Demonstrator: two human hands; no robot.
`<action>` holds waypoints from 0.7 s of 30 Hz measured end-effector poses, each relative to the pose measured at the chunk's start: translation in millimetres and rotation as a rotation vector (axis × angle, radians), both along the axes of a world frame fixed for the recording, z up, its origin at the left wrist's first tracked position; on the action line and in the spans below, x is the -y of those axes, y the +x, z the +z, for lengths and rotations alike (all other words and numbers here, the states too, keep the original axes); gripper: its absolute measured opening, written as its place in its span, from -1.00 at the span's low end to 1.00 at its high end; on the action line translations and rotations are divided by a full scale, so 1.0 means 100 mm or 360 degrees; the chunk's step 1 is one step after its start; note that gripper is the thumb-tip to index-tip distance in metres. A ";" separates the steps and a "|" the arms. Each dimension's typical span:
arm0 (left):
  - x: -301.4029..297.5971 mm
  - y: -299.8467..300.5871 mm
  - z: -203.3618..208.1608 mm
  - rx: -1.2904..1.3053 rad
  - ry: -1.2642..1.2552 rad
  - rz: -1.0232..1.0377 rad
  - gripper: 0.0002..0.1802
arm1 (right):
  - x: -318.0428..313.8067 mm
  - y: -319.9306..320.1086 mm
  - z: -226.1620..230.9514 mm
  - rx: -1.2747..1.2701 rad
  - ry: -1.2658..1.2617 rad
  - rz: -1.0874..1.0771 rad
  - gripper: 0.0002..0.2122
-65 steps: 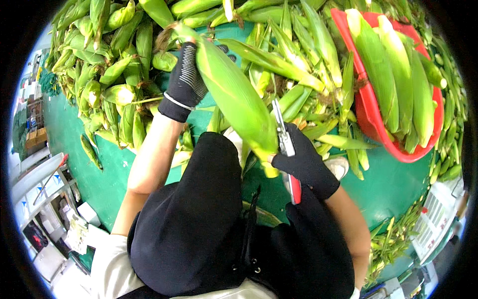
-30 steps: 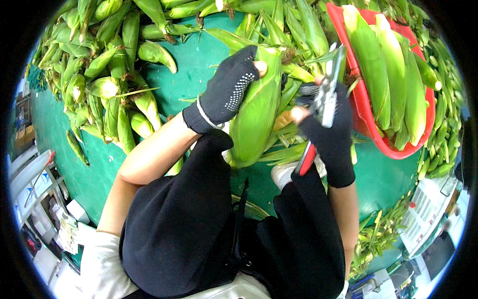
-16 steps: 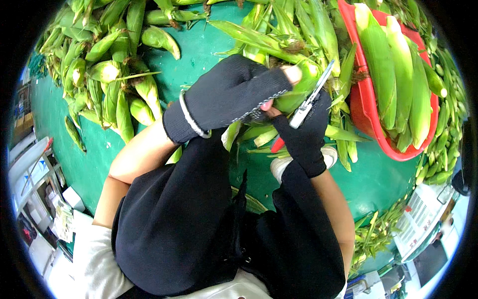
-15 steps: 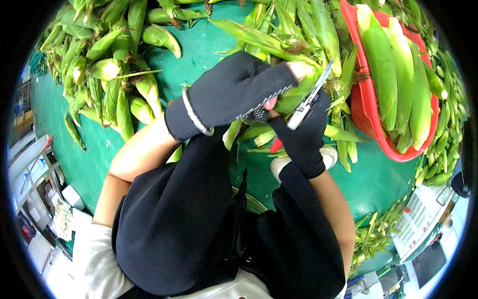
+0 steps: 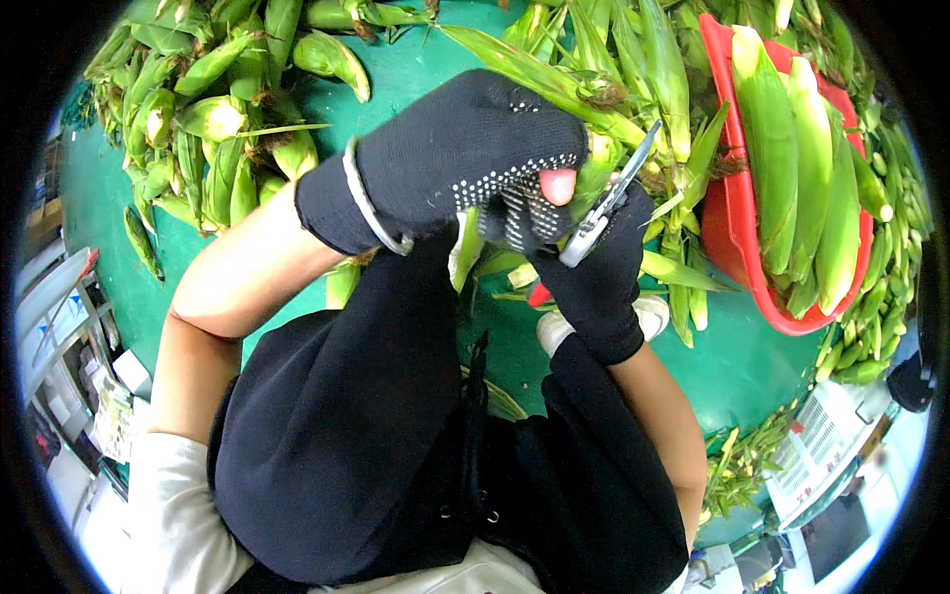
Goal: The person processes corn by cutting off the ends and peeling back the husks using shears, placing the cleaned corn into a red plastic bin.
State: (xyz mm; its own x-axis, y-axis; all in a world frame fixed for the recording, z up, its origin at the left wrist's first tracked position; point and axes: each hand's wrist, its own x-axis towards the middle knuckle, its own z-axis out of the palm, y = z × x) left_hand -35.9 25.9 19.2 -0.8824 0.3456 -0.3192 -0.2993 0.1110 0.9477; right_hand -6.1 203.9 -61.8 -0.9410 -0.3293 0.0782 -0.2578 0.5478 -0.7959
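My left hand (image 5: 465, 163), in a black glove with white grip dots and a pale cuff band, is closed at an ear of corn (image 5: 597, 170) in green husk. Most of that ear is hidden behind the gloves. A bare thumb tip sticks out of the glove. In my right hand (image 5: 602, 262), also black-gloved, is a knife (image 5: 616, 193) with a pale metal handle, its blade slanting up and away to the right. The blade lies just right of the ear; whether they touch I cannot tell.
Husked ears lie in a heap (image 5: 213, 129) at the far left on the green floor (image 5: 376, 89). Leafy corn (image 5: 658, 79) lies beyond my hands. A red basket (image 5: 719, 213) on the right holds several ears, with another long pile (image 5: 881, 297) beside it.
My left hand has turned over, bringing its dotted side and thumb tip into view, and its forearm has swung left. My right hand and the knife have barely moved.
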 end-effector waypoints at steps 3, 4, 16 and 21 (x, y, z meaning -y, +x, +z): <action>-0.14 0.12 -0.25 -0.0640 0.0103 0.0234 -0.68 | -0.07 -0.07 -0.13 -0.0237 0.0057 0.0071 -0.28; -0.17 0.23 -0.28 -0.0184 0.0322 0.0354 -0.73 | -0.10 -0.07 -0.14 -0.0237 0.0085 0.0090 -0.28; -0.34 0.40 -0.70 -0.1362 -0.0391 0.0157 -0.65 | -0.33 -0.20 -0.13 0.0286 -0.0148 0.0100 -0.31; -0.33 0.35 -0.69 -0.1285 -0.0261 0.0313 -0.64 | -0.42 -0.23 0.32 0.0460 0.0024 -0.0203 -0.40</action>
